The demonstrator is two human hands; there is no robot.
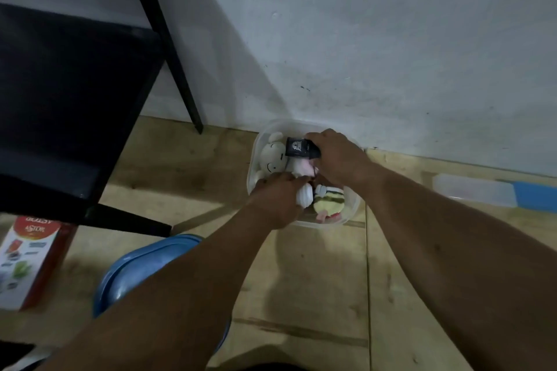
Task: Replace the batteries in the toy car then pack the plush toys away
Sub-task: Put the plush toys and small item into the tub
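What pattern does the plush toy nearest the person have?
Yellow with dark stripes, seen in the head view.

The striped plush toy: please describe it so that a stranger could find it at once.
Find the clear plastic tub on the wooden floor against the wall. The striped plush toy lies in its near corner, beside the left hand. Only it has yellow and dark stripes; the bear plush is plain cream.

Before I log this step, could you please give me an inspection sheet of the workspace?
Surface: wooden floor, dimly lit.
Job's things: clear tub against the wall, holding a white bear plush, a striped yellow plush and a dark tagged item.
Clutter: blue lid, printed box, second clear container.
Hands: left hand and right hand in the tub; grips unclear.
Cables: nothing seen.
Surroundings: black chair, grey wall.
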